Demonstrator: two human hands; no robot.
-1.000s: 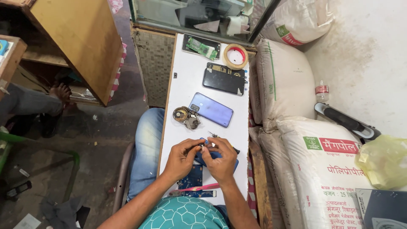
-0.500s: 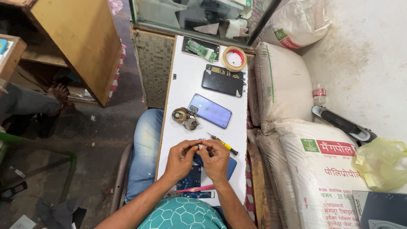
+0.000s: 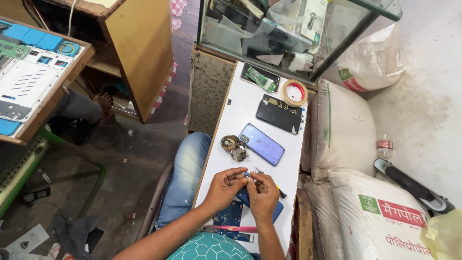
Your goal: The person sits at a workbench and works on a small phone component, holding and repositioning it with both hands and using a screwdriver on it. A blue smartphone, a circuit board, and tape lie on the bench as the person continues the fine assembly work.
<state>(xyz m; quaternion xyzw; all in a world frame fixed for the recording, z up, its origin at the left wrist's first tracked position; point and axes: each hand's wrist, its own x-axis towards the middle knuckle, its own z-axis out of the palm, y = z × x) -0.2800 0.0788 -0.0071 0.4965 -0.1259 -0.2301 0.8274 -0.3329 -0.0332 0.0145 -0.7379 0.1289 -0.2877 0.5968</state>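
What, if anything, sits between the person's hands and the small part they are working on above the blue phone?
Nothing visible does. The left hand and right hand meet fingertip to fingertip on the small part, over the blue phone.

1. Teal short-sleeved shirt, knit-looking cloth, printed with thin pale lines forming irregular polygons, like a cracked-tile pattern; only the chest and shoulder part shows at the bottom edge.
2. Faded light-blue denim jeans on the one leg in view, paler and worn along the top of the thigh, darker toward the seam.
3. Both forearms bare from the elbow down; no sleeve reaches them.
4. Left hand and right hand bare: no gloves; no rings or watch to be made out at this size.
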